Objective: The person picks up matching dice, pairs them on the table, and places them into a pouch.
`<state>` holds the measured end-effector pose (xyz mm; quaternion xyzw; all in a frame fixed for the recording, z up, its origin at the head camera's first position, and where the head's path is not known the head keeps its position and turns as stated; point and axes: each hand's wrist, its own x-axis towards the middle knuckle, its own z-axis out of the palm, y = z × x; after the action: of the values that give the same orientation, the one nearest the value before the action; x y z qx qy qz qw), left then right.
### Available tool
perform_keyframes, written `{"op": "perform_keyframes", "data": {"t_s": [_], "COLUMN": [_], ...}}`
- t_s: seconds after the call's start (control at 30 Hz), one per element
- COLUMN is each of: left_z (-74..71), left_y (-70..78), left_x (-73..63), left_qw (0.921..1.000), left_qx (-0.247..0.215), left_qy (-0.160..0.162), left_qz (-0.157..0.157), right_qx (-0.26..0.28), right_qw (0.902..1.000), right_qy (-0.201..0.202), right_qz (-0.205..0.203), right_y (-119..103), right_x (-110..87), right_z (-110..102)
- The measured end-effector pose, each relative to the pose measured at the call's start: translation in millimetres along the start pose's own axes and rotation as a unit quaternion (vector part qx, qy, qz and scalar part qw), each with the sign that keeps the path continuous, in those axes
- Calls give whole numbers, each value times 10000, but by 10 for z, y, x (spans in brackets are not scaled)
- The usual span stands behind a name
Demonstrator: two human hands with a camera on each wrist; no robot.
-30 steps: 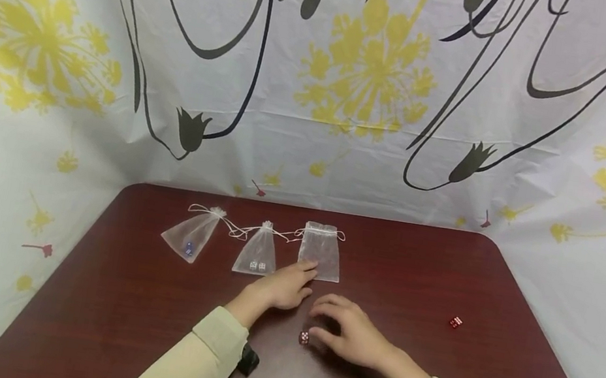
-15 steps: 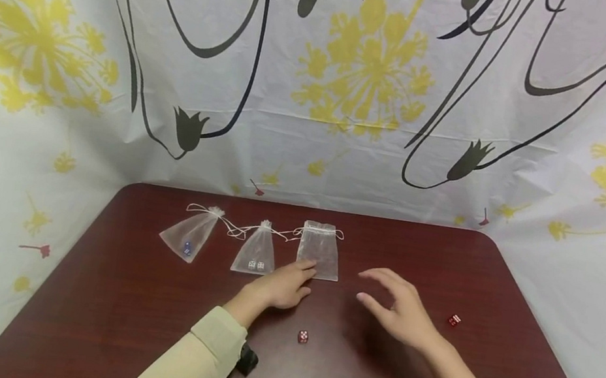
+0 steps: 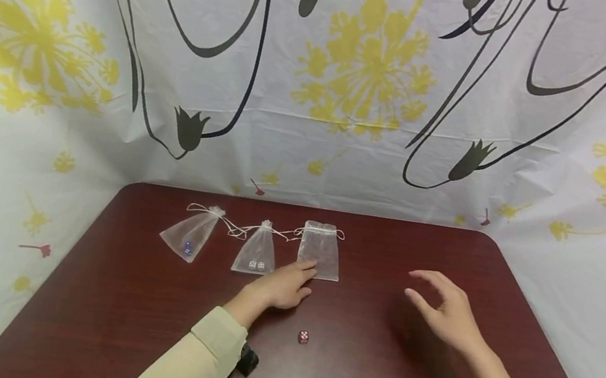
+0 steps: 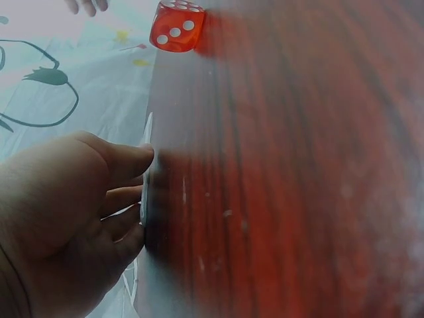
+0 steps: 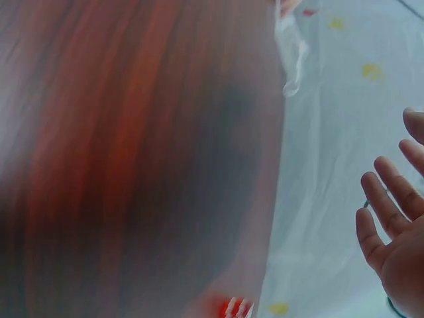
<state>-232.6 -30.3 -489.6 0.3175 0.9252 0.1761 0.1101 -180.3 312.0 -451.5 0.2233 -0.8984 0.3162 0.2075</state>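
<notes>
My left hand (image 3: 280, 286) rests with its fingertips on the lower left corner of a flat white organza drawstring bag (image 3: 324, 252). In the left wrist view that hand's fingers (image 4: 122, 195) touch the bag at the table surface. Held above the right part of the table, my right hand (image 3: 452, 315) has its thumb and fingers spread apart and holds nothing. A red die (image 3: 303, 336) with white pips lies nearer than the left hand. Another red die (image 5: 233, 307) shows at the bottom of the right wrist view; in the head view the right hand hides it.
Two more organza bags lie left of the flat one: a bag (image 3: 249, 246) with two white dice (image 3: 256, 265), and a tilted bag (image 3: 183, 233) with blue dice (image 3: 188, 248). Their cords meet. A patterned curtain (image 3: 309, 150) hangs behind the dark red table (image 3: 140, 315).
My right hand has moved right, away from the near red die, towards where the other red die lies. The left hand has stayed on the flat bag.
</notes>
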Motion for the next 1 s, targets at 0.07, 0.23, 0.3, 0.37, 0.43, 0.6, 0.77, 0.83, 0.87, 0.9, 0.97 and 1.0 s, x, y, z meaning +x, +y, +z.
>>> {"op": "perform_keyframes", "data": {"t_s": [0.07, 0.23, 0.3, 0.37, 0.43, 0.6, 0.77, 0.83, 0.87, 0.9, 0.97, 1.0], "left_z": [9, 24, 21, 14, 10, -3, -3, 0, 3, 3, 10, 17], "left_y": [0, -3, -4, -2, -2, 7, 0, -2, -3, -3, -3, -5], "left_x": [4, 6, 4, 1, 2, -6, 2, 4, 4, 4, 3, 4], "left_qw": [10000, 10000, 10000, 10000, 10000, 10000, 10000, 10000, 10000, 10000, 10000, 10000], "left_qx": [16, 19, 36, 58, 58, 5, -19, -19, -18, -36, -41, -49], "left_qy": [3, 10, 26, 41, 45, -2, -17, -10, -11, -16, -13, -15], "left_qz": [7, 6, 11, 23, 33, 6, -54, -69, -75, -72, -52, -44], "right_qx": [-152, -442, -510, -587, -629, -559, -356, -311, -282, -287, -307, -331], "right_qw": [9998, 9977, 9964, 9951, 9940, 9924, 9900, 9888, 9881, 9874, 9864, 9857], "right_qy": [16, 66, 69, 79, 127, 186, 65, -21, -90, -161, -327, -414], "right_qz": [116, 501, 668, 794, 882, 1077, 1367, 1461, 1507, 1546, 1583, 1601], "right_y": [77, 281, 365, 446, 523, 677, 763, 784, 791, 797, 807, 813], "right_x": [-57, -213, -269, -322, -376, -500, -544, -551, -556, -563, -580, -589], "right_z": [-57, -191, -242, -290, -330, -407, -446, -446, -443, -439, -427, -418]}}
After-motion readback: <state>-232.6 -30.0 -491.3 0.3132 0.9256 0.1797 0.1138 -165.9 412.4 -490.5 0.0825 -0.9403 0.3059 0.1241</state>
